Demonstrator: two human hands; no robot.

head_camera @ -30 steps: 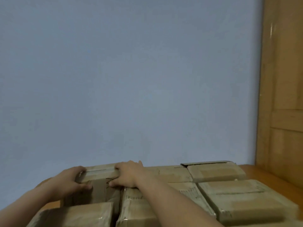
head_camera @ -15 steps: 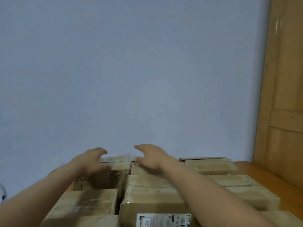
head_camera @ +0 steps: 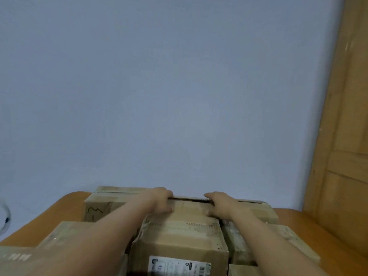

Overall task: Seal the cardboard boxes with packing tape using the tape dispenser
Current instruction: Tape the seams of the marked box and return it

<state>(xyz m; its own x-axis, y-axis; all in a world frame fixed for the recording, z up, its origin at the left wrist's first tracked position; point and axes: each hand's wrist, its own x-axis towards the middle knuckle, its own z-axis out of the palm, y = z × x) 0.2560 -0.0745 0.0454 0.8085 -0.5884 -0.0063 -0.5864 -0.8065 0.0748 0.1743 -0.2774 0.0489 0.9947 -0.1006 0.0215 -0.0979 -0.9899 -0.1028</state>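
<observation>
A brown cardboard box (head_camera: 179, 236) with a white shipping label on its near side stands in the middle of a cluster of boxes. My left hand (head_camera: 159, 202) grips the box's far left top edge, fingers curled over it. My right hand (head_camera: 220, 205) grips the far right top edge the same way. Both forearms reach forward over neighbouring boxes. No tape dispenser is in view.
More cardboard boxes surround it: one with black scribbles (head_camera: 99, 208) at the back left, one (head_camera: 65, 234) at the near left, others (head_camera: 278, 236) at the right. They lie on an orange-brown wooden table (head_camera: 310, 222). A blue-grey wall is behind, a wooden door (head_camera: 350, 136) at the right.
Both hands left the back-left box, rose over the stack, then came down on the far top edge of the labelled middle box. The view shifted left.
</observation>
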